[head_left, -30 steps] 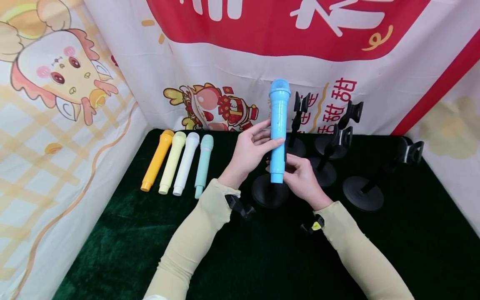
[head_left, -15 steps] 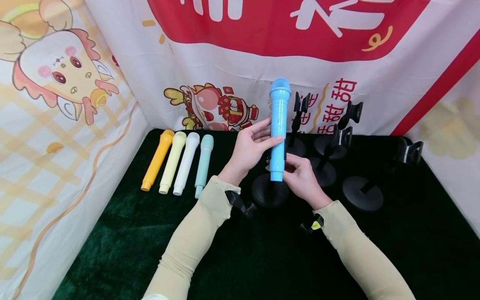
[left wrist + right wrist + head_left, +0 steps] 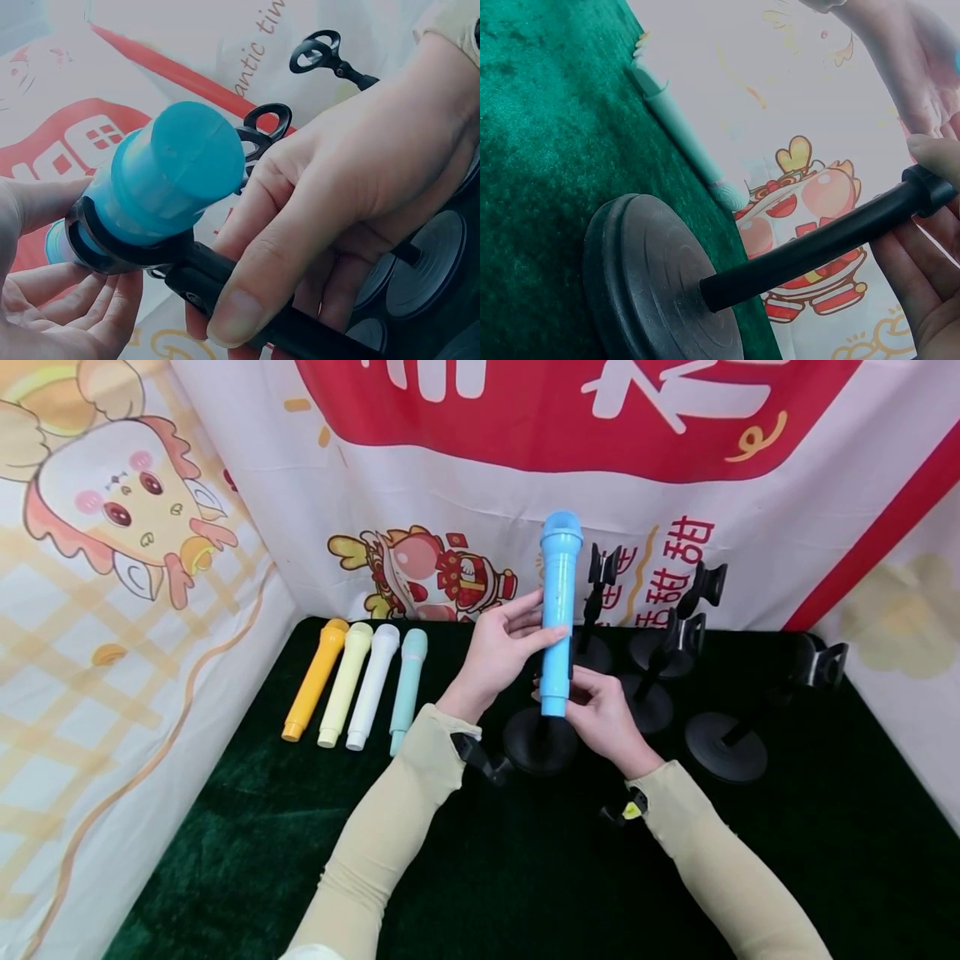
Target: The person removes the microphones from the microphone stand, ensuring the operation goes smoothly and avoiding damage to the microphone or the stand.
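My left hand holds a blue toy microphone, thumb on its front and fingers behind, head up. In the left wrist view, a black clip curves round the microphone's lower body. My right hand grips the black microphone stand just under that clip, as the left wrist view shows, with the thumb along the stem. The stand's round base sits on the dark green cloth below, and its stem shows plainly in the right wrist view.
On the left lie several microphones: an orange one, a pale yellow one, a white one and a mint one. Several black stands, among them the rightmost stand, are at the right. A printed curtain hangs behind.
The blue microphone has slid slightly upward, its lower end rising too, with my left hand still on it. My right hand and the stand stay practically where they were.
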`<state>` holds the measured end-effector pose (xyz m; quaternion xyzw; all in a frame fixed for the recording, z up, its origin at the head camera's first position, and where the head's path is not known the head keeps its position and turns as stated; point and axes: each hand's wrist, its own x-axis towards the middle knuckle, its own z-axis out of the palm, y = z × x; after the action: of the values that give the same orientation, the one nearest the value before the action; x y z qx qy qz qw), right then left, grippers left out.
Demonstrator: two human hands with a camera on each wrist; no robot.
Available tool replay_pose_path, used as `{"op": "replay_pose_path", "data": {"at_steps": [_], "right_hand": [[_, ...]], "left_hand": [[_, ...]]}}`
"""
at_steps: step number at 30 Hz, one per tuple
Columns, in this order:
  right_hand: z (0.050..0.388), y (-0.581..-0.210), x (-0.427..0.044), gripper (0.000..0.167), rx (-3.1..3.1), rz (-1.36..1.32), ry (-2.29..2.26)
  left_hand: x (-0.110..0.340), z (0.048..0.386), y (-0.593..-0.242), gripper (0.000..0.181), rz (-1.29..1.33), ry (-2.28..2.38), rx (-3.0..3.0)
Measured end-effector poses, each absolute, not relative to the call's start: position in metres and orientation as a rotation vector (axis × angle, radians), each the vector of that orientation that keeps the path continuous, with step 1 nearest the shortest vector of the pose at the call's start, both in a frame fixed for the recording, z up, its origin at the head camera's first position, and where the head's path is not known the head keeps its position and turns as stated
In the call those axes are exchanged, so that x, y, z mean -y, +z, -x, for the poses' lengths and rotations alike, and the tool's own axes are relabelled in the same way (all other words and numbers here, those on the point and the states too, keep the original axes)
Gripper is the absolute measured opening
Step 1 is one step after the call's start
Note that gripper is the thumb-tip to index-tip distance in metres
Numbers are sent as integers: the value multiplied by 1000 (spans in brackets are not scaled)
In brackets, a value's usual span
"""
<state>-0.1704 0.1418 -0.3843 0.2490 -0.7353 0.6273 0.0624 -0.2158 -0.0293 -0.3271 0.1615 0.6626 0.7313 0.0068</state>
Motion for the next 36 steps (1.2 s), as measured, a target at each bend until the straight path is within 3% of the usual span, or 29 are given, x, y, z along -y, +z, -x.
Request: {"op": "replay_pose_path", "data": {"at_steps": [36], "right_hand": [[168, -383, -141, 20, 2259, -697, 1809]], "left_hand": [[25, 240, -313, 56, -510, 2306, -2067]]}}
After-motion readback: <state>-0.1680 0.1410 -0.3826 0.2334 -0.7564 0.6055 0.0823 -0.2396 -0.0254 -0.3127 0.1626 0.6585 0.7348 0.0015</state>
